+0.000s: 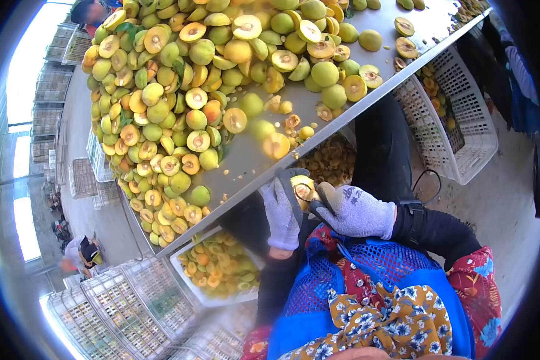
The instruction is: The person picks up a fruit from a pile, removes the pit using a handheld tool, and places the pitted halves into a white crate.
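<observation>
Near the table's front edge, my left hand (284, 210), in a pale grey glove with dark fingers, is closed around a halved peach (303, 187). The yellow cut face is turned up. My right hand (357, 211), gloved alike, meets the fruit from the right with its fingers pinched together. A thin dark curved line crosses the cut face by these fingertips; it looks like a small looped tool, but its handle is hidden in the glove. On the metal table (237, 162) lies a big heap of peaches (162, 111), many halved with pits showing.
Below the table edge, a white crate (222, 297) of peach halves stands at left. Pits and scraps (333, 159) lie under the edge ahead of my hands. A white basket (456, 120) stands at right, near another person's sleeve (521, 72). Stacked crates (123, 300) fill the lower left.
</observation>
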Demonstrator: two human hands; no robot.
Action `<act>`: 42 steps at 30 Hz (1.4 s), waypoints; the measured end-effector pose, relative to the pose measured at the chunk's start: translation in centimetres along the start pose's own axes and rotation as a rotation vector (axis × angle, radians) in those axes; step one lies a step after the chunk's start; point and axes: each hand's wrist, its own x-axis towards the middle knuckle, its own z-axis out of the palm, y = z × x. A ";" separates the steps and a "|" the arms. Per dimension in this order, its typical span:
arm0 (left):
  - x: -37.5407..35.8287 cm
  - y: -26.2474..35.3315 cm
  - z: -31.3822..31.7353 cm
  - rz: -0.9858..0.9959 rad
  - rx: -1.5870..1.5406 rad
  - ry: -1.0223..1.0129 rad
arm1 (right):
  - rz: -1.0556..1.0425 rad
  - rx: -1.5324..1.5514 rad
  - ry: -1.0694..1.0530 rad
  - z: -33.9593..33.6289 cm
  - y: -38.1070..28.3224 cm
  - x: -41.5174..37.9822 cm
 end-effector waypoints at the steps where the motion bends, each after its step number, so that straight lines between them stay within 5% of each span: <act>1: 0.0 1.6 -0.2 0.070 0.064 -0.005 | 0.002 -0.012 0.007 -0.7 -0.5 0.0; 8: -0.6 1.3 -0.7 0.259 0.289 -0.098 | -0.050 -0.047 0.028 -0.3 -0.1 -0.4; 11: -1.0 2.6 -0.2 0.252 0.149 -0.066 | -0.018 0.115 0.031 0.8 1.0 -0.8; 14: -1.1 2.7 0.6 0.023 -0.125 0.009 | 0.023 0.628 -0.026 0.9 1.0 -0.7; 17: -1.0 3.3 0.7 -0.148 -0.474 0.021 | 0.441 1.451 -0.485 -1.8 0.2 -0.8; 18: -1.0 3.4 0.8 -0.148 -0.527 0.012 | 0.493 1.580 -0.476 -2.1 -0.8 -1.1; 21: -0.7 2.8 1.1 -0.164 -0.652 -0.078 | 0.494 2.271 -0.884 0.4 1.6 -0.9; 25: -0.2 1.7 1.9 -0.182 -0.638 -0.172 | 0.617 2.530 -0.852 1.3 2.1 -1.1; 30: -0.2 2.3 2.1 -0.350 -0.822 -0.153 | 0.477 2.394 -0.715 2.5 2.3 -1.4; 32: -0.5 0.1 3.4 -0.216 -0.814 0.091 | 0.374 2.193 -0.616 2.0 1.5 -1.7; 36: -1.8 1.9 -1.5 0.217 0.193 0.178 | 0.308 1.914 -0.442 -0.6 -0.7 -1.3; 40: -6.8 -3.6 -10.8 -0.342 0.152 0.432 | 0.464 1.945 -0.267 -1.0 2.3 -0.5; 42: -8.6 -5.2 -14.5 -0.606 0.639 0.368 | 0.521 1.925 -0.228 -1.2 3.0 -0.2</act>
